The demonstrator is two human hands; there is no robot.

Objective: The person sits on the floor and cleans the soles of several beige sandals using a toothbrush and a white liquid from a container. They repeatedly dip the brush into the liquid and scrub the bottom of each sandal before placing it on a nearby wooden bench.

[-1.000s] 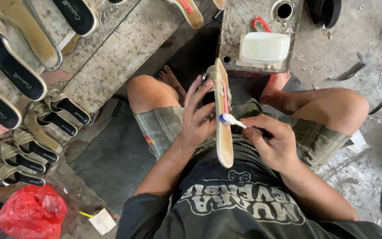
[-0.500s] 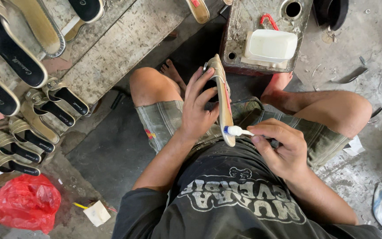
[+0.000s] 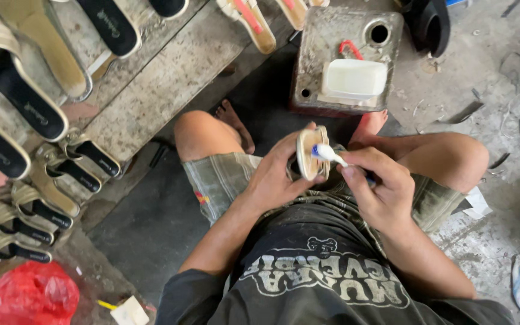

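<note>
Over the lap, left hand (image 3: pixel 275 180) grips sandal sole (image 3: pixel 310 153); right hand (image 3: pixel 377 186) brushes it.

I see a tan sandal sole (image 3: pixel 312 151) held upright over the lap, end-on to me, its oval end facing up. A white-headed toothbrush (image 3: pixel 327 154) rests its bristles against that sole's upper right edge.

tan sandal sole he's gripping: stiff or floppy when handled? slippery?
Probably fairly stiff: the sandal sole stands on edge in the left hand without sagging. Likely light, as fingers alone hold it. Possibly tacky where the small brush in the right hand touches it.
</note>
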